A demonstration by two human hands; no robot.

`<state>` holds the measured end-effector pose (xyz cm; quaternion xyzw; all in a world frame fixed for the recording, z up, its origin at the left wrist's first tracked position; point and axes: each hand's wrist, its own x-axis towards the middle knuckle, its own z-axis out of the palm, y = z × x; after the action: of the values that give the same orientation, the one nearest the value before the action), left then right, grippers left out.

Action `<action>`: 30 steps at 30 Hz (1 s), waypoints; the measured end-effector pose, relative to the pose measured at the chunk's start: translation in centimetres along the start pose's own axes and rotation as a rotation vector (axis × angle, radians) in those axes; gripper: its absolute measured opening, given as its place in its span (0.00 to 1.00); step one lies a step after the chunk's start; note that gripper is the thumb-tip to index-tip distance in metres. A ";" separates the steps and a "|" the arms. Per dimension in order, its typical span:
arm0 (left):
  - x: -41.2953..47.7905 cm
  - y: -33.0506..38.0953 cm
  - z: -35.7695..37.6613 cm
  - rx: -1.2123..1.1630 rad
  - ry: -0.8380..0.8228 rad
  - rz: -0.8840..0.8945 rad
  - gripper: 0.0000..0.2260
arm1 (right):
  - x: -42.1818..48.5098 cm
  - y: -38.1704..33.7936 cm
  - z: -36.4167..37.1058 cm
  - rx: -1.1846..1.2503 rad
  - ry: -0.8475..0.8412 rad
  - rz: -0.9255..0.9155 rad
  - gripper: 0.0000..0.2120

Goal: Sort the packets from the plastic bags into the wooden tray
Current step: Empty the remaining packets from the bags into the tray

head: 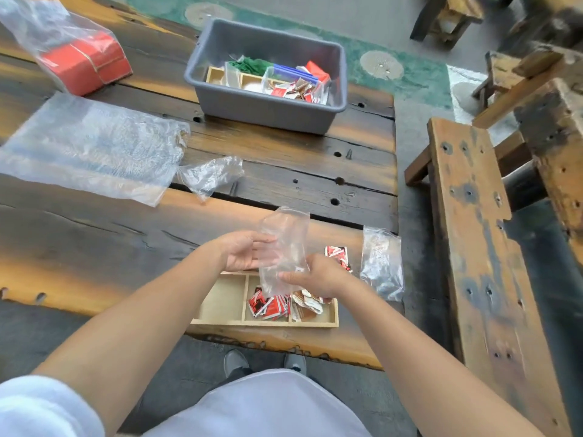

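Observation:
A wooden tray (220, 302) with compartments lies at the near table edge. Its left cell is bare, its middle cell holds red packets (268, 305), and its right cell holds brown-white packets (307, 305). My right hand (315, 275) pinches the lower part of a small clear plastic bag (284, 241) held upright over the tray. The bag looks empty. My left hand (244, 252) is open-palmed against the bag's left side. More red packets (336, 252) show just beyond my right hand. Another clear bag (381, 263) lies right of the tray.
A grey bin (268, 111) at the far side holds another wooden tray, packets and bags. A bag with red boxes (82, 63) sits far left. A large flat clear bag (88, 146) and a crumpled small one (211, 175) lie mid-table. A wooden bench (473, 247) stands right.

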<state>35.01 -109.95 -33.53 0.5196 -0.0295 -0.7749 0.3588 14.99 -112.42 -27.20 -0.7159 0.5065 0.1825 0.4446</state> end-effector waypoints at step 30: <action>8.5 -3.5 21.8 0.190 0.173 0.254 0.17 | 0.2 23.0 -8.5 0.920 0.411 0.219 0.07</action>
<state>13.46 -119.50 -31.66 0.6078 -0.1370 -0.6696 0.4043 -6.92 -121.57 -33.14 -0.4100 0.6834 -0.1579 0.5830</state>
